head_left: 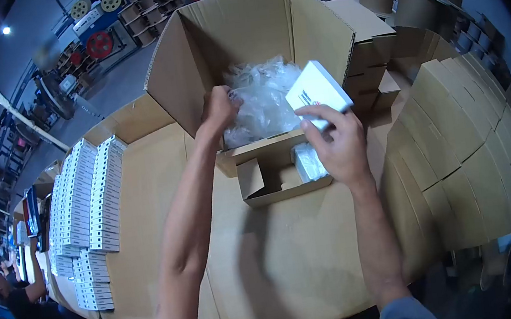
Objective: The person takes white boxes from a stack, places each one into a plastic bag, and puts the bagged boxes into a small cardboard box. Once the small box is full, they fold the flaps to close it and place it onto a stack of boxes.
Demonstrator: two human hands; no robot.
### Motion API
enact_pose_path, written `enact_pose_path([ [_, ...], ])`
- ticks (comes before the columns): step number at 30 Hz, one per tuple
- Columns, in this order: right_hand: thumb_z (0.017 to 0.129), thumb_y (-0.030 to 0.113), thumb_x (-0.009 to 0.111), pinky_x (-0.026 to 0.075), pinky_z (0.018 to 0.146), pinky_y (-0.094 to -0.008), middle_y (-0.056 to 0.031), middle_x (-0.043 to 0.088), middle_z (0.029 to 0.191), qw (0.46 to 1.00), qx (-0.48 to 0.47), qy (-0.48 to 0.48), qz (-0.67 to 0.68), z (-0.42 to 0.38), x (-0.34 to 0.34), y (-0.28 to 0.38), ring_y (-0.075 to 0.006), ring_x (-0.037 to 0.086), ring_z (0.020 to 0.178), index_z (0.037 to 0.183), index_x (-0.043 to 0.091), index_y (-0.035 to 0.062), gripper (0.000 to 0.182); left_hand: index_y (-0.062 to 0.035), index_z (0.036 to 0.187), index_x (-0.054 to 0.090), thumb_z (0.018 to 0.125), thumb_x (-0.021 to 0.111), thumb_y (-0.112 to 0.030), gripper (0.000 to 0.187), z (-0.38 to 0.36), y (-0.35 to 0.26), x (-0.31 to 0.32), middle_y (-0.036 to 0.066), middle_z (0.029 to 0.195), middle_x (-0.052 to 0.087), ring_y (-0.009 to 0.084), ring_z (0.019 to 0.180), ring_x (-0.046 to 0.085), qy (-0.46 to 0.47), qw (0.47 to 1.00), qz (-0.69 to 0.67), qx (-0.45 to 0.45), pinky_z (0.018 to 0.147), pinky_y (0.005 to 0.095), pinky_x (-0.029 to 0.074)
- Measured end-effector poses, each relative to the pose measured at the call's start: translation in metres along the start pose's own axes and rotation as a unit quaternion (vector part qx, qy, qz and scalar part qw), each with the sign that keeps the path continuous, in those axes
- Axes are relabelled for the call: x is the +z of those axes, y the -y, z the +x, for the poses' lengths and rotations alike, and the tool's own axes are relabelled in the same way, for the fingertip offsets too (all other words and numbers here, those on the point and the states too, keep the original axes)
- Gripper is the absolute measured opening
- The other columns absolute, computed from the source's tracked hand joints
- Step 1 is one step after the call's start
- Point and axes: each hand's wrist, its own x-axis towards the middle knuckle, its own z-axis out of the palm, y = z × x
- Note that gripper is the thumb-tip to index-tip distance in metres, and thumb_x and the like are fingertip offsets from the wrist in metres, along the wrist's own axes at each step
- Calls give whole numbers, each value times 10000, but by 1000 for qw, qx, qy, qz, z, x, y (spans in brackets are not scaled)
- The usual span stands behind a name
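Observation:
In the head view my right hand grips a flat white box with small print on its face, tilted above the front edge of a large open carton. Inside that carton lies a heap of clear plastic bags. My left hand is at the carton's left side, fingers curled against the bags and seemingly pinching one; the fingertips are partly hidden. Below my right hand, a small open brown box holds a plastic-wrapped white item at its right end.
Tall stacks of white boxes stand at the left of the cardboard-covered table. Many brown cartons are stacked at the right. Another person sits at the far left. Machines and spools stand behind.

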Motion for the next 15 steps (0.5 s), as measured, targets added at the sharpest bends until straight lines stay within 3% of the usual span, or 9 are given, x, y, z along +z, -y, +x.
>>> enact_pose_path([
  [1,855,174,775,507,749,-362,-136,714,963,999,-3,16,-42,15,5,2,-252,626,872,1082,755,92,242,50,972,696,843,784,-176,275,-6,-7,-7,241,923,736,395,884,723,-16,999,-44,11,801,455,548],
  [3,799,244,845,499,844,-432,-159,699,986,994,-42,17,-98,35,23,-3,-318,626,936,1127,741,79,381,54,979,694,858,773,-168,265,-20,-22,-20,194,854,729,295,787,705,-29,995,-90,22,752,412,536],
  [5,806,204,836,513,818,-358,-124,723,965,989,-78,0,-124,51,45,-18,-251,579,767,1088,751,69,325,54,981,691,858,782,-183,281,-43,-40,-28,174,826,721,244,764,691,-50,988,-142,46,744,390,535],
  [6,813,200,828,515,812,-365,-133,718,942,988,-85,10,-125,59,51,-23,-257,585,771,1062,757,65,292,55,959,683,855,789,-175,274,-48,-44,-28,151,811,710,190,764,674,-61,986,-142,54,735,361,533],
  [9,835,183,803,517,788,-381,-155,702,879,987,-100,11,-124,67,64,-35,-275,602,791,981,771,50,199,40,957,675,848,797,-143,246,-54,-48,-31,143,827,712,196,774,675,-70,977,-181,88,745,348,535],
  [10,842,174,795,515,775,-382,-160,696,863,987,-106,-10,-122,68,66,-40,-280,608,801,952,774,45,171,14,997,674,850,798,-100,224,-56,-48,-32,90,855,700,132,789,635,-90,978,-163,90,746,303,527],
  [13,861,157,769,514,712,-399,-167,699,801,987,-86,-60,-122,71,59,-43,-300,638,745,894,771,26,135,-3,1020,671,842,803,-92,239,-57,-41,-36,79,832,688,129,789,630,-84,982,-142,92,748,290,523],
  [14,867,171,762,511,724,-413,-170,705,786,990,-50,-70,-113,72,56,-45,-328,639,750,881,767,23,148,-22,1128,639,833,799,-86,341,-50,-26,-32,134,990,694,190,919,668,-45,990,-109,75,836,336,538],
  [15,873,184,754,508,737,-427,-173,711,770,991,-15,-81,-103,74,53,-46,-357,639,755,868,763,21,163,-28,1184,614,836,789,-89,394,-51,-23,-27,155,1072,674,222,987,661,-74,991,-67,88,883,357,529],
])
